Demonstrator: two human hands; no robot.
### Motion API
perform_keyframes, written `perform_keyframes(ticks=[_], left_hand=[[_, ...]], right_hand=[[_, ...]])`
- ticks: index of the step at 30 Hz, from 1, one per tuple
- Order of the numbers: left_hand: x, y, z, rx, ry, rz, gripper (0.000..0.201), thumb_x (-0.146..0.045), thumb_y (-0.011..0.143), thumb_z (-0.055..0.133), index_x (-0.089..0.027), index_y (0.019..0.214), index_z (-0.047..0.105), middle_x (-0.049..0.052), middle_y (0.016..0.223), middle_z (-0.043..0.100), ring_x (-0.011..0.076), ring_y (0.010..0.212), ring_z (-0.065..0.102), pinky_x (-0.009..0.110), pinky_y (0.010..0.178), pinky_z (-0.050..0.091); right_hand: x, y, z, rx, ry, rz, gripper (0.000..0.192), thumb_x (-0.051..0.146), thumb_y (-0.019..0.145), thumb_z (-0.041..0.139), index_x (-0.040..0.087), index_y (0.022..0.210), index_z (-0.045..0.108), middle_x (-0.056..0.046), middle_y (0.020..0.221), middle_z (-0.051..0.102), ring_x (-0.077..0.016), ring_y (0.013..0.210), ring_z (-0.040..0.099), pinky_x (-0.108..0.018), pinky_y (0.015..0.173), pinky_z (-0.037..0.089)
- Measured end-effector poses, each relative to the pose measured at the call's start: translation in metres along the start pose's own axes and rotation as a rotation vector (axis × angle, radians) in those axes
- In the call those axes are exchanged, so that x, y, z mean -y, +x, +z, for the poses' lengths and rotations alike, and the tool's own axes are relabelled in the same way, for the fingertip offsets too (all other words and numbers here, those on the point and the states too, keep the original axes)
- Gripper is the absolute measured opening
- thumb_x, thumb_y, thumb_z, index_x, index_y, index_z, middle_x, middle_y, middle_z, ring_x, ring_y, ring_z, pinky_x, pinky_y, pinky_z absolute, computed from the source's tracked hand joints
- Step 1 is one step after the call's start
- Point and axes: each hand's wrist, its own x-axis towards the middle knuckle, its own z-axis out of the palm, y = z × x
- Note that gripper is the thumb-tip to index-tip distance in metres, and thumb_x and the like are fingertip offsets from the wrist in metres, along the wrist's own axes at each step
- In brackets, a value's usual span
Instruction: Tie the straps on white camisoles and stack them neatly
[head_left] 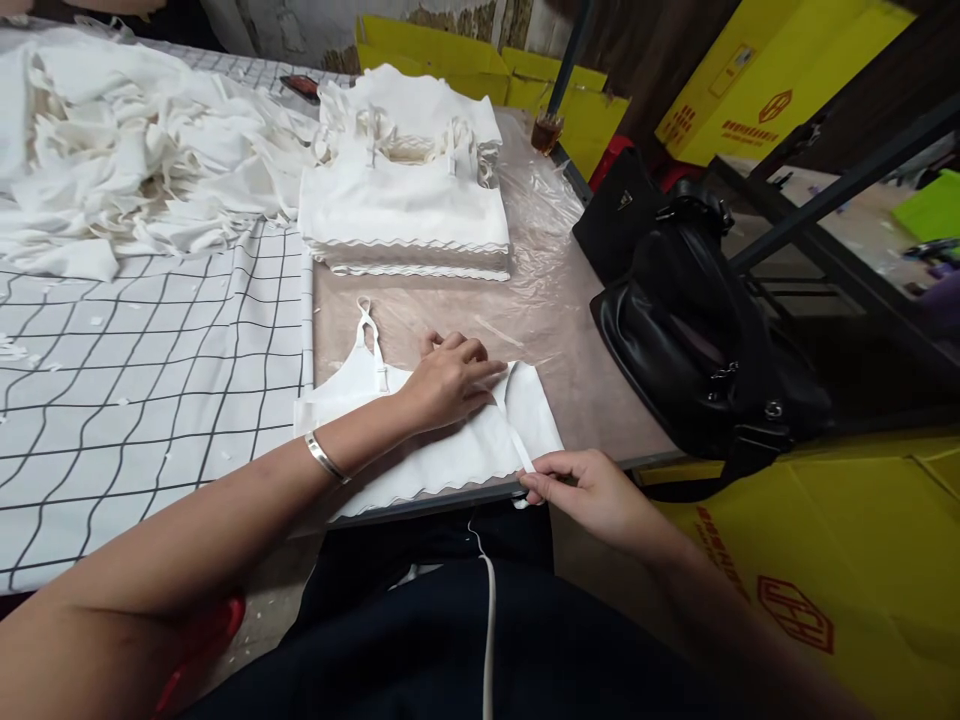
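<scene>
A white camisole top [442, 455] with a wavy hem lies on the plastic-covered table in front of me. My left hand [452, 382], a silver bracelet at its wrist, rests palm down on the garment's upper part. Its fingers are apart, the tips beside the upper end of a thin white strap [514, 437]. At the table's front edge, my right hand [581, 488] is closed in a pinch on that strap's lower end, drawing it across the fabric. The other strap [367, 335] lies loose in a loop beyond the top's left side.
Stacked white tops [405, 215] stand behind the garment. A heap of white garments [150, 150] covers the checked cloth [150, 400] at left. On the right sit a black bag [697, 320] and a glass of brown liquid [546, 132]. Yellow boxes [847, 530] flank the table.
</scene>
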Motion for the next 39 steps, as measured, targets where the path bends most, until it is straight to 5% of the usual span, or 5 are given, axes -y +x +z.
perform_keyframes(ticks=[6, 15, 23, 32, 39], left_hand=[[-0.014, 0.014, -0.002, 0.023, -0.052, 0.187, 0.020, -0.036, 0.092, 0.057, -0.030, 0.102, 0.074, 0.006, 0.114, 0.067, 0.0264, 0.109, 0.048, 0.047, 0.092, 0.018], [0.019, 0.073, -0.017, -0.173, -0.254, -0.235, 0.014, -0.029, 0.083, 0.065, -0.025, 0.088, 0.078, 0.005, 0.100, 0.070, 0.0247, 0.103, 0.053, 0.044, 0.093, 0.024], [0.048, 0.091, -0.004, 0.009, -0.323, -0.692, 0.019, -0.020, 0.076, 0.063, -0.021, 0.086, 0.078, 0.006, 0.089, 0.073, 0.0272, 0.094, 0.061, 0.049, 0.100, 0.028], [0.000, 0.048, -0.031, 0.297, -0.311, 0.060, 0.055, -0.025, 0.076, 0.065, -0.035, 0.129, 0.059, 0.005, 0.153, 0.039, 0.0323, 0.137, 0.033, 0.056, 0.106, 0.023], [0.004, 0.056, -0.029, 0.134, -0.282, -0.057, 0.020, -0.024, 0.088, 0.057, -0.026, 0.095, 0.075, 0.005, 0.129, 0.063, 0.0269, 0.124, 0.044, 0.050, 0.102, 0.020]], right_hand=[[0.015, 0.002, -0.014, -0.006, 0.122, -0.050, 0.035, 0.048, 0.084, 0.063, 0.019, 0.066, 0.071, -0.003, 0.070, 0.070, -0.0170, 0.073, 0.061, -0.030, 0.076, 0.044], [0.017, 0.005, -0.033, 0.047, 0.304, 0.043, 0.035, 0.052, 0.075, 0.073, 0.017, 0.080, 0.074, -0.004, 0.072, 0.071, -0.0166, 0.077, 0.063, -0.032, 0.080, 0.045], [0.019, 0.035, -0.050, 0.204, 0.557, 0.193, 0.042, 0.047, 0.060, 0.086, 0.013, 0.082, 0.073, -0.007, 0.073, 0.071, -0.0116, 0.068, 0.062, -0.021, 0.057, 0.040], [0.030, 0.061, -0.047, 0.036, 0.519, 0.071, 0.033, 0.042, 0.066, 0.082, 0.013, 0.080, 0.071, -0.005, 0.069, 0.069, -0.0086, 0.059, 0.055, -0.019, 0.045, 0.028], [0.044, 0.070, -0.042, 0.131, 0.474, 0.056, 0.033, 0.039, 0.064, 0.083, 0.014, 0.081, 0.071, -0.007, 0.073, 0.071, -0.0128, 0.069, 0.063, -0.019, 0.049, 0.032]])
